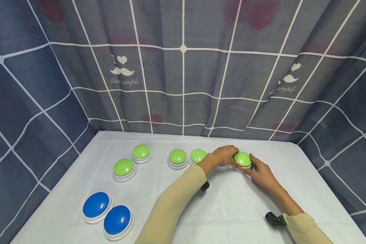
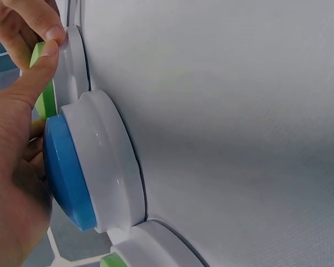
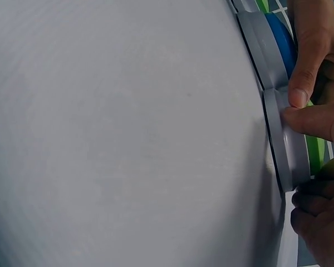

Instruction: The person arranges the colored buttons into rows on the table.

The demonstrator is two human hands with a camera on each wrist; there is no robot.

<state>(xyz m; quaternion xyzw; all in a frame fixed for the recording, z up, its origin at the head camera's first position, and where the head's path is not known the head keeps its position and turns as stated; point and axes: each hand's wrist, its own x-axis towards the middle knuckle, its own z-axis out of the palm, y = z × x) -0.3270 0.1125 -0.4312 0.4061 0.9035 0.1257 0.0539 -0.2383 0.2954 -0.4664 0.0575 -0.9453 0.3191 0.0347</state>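
At the right end of a row of push buttons, both hands hold a green dome button with a white base. My left hand grips its left side, thumb at the front. From the right, my right hand has its thumb on the front of the base and fingers round the far side. In the right wrist view the two thumbs meet at the white base. A blue button stands directly beside the green one, under the left wrist; the head view mostly hides it. Left of it is another green button.
A further green button continues the row leftward. Two more green buttons, one nearer and one farther, sit left of centre. Two large blue buttons lie front left on the white table. Grey checked curtains surround the table.
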